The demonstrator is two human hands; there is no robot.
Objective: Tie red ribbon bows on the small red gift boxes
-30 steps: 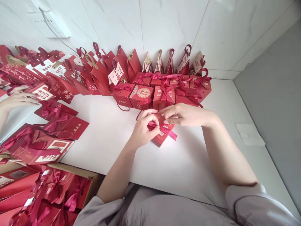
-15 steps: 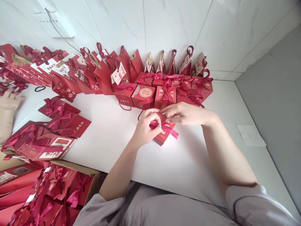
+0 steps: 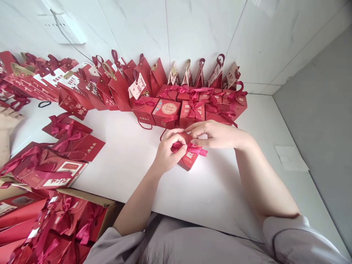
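A small red gift box [image 3: 188, 162] with pale printing lies on the white table in front of me, tied with a crimson ribbon [image 3: 198, 150]. My left hand [image 3: 172, 148] pinches the ribbon between thumb and index finger at the box's left side. Over the far right part of the box curves my right hand [image 3: 213, 135], its thumb and fingers close to the ribbon. Whether those fingers hold any ribbon is hidden. A thin dark red cord shows just behind my left hand.
Right behind my hands stand several ribboned red boxes [image 3: 169, 112], backed by a row of red gift bags [image 3: 121, 90] along the tiled wall. Flattish ribboned boxes [image 3: 79, 143] lie to the left. A carton [image 3: 107, 216] of red boxes is front left. Another person's hand [image 3: 8, 121] is at the left edge.
The ribbon's loose end at the box's right has shifted upward and looks more bunched. Both my hands stay at the box, with only slight finger movement.
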